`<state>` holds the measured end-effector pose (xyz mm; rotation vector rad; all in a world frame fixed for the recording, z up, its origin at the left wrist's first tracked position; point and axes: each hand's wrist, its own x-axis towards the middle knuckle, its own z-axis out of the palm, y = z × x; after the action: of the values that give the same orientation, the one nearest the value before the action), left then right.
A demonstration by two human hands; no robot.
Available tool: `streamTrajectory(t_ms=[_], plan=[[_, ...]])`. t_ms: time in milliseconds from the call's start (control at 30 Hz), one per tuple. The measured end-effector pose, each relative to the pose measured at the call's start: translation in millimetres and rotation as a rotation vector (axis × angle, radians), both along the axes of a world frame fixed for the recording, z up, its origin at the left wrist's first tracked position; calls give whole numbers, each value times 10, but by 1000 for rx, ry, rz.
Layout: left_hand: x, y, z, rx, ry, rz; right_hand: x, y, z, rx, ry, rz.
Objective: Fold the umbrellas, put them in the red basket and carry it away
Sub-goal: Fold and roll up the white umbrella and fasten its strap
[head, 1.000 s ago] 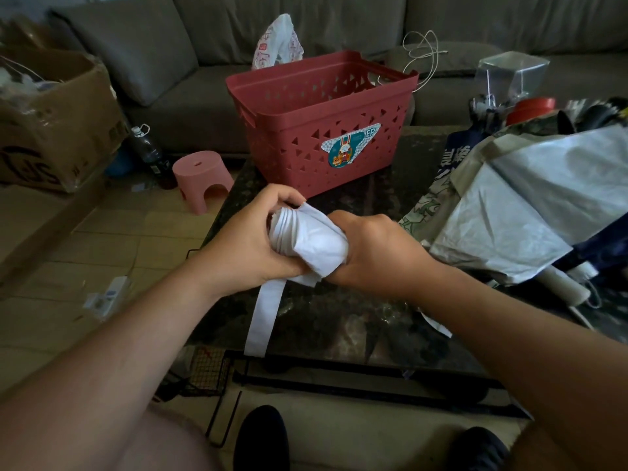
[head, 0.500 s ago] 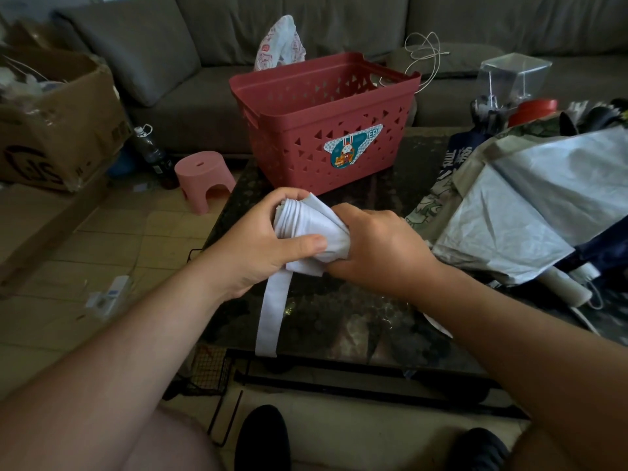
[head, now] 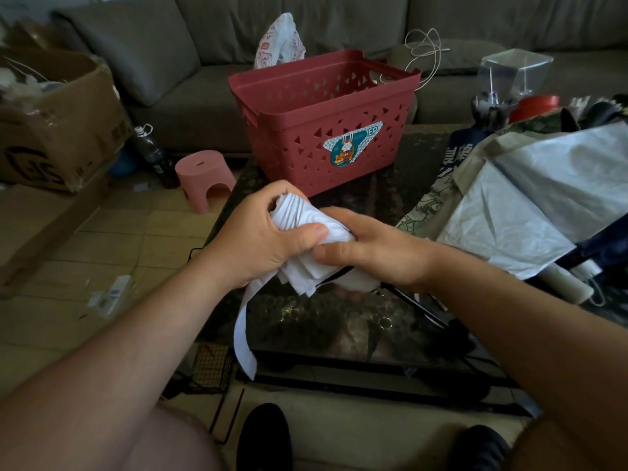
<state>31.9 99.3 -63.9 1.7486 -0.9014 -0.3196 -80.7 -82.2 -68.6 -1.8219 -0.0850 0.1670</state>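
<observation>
Over the dark table [head: 339,321], both my hands hold a bunched white umbrella [head: 306,226]. My left hand [head: 258,243] grips its upper end, thumb pressed across the fabric. My right hand [head: 380,253] wraps the lower part, and loose folds stick out below it. The umbrella's white strap [head: 244,331] hangs down past the table edge. The red basket [head: 323,130] stands on the table just behind my hands; I see nothing inside it. A heap of other umbrellas [head: 530,212], silver, patterned and navy, lies on the right of the table.
A grey sofa [head: 210,90] runs along the back. On the floor at left are a cardboard box [head: 57,130], a pink stool [head: 205,175] and a dark bottle [head: 151,151]. A clear plastic box [head: 513,73] and a red lid [head: 535,107] sit behind the heap.
My right hand has loosened and slid lower on the white umbrella, letting folds spill out beneath. My left thumb now lies across the top of the bundle. The strap still hangs.
</observation>
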Motion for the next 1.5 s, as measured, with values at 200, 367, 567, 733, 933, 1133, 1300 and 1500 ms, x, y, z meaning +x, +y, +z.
streamTrajectory(t_ms=[200,367,567,733,933,1133,1300,1500], plan=[[-43,-93,25,-8,14,40,-44,91,-55,-588,-318,-211],[-20,-75,-34,20,99,0,-3,44,-80,-520,-153,-259],[16,-84,-102,-8,166,-68,3,40,-127,-57,5,-182],[-31,-128,-79,-55,-7,7,-46,145,-63,254,151,-105],[-9,-125,-49,-11,-205,165,0,208,-50,74,22,-44],[-21,-160,-29,38,-298,222,6,192,-38,-436,-65,-186],[-7,-151,0,78,-163,131,-13,190,13,-347,-56,-166],[-31,-152,18,-155,32,59,-77,266,54,426,295,-50]])
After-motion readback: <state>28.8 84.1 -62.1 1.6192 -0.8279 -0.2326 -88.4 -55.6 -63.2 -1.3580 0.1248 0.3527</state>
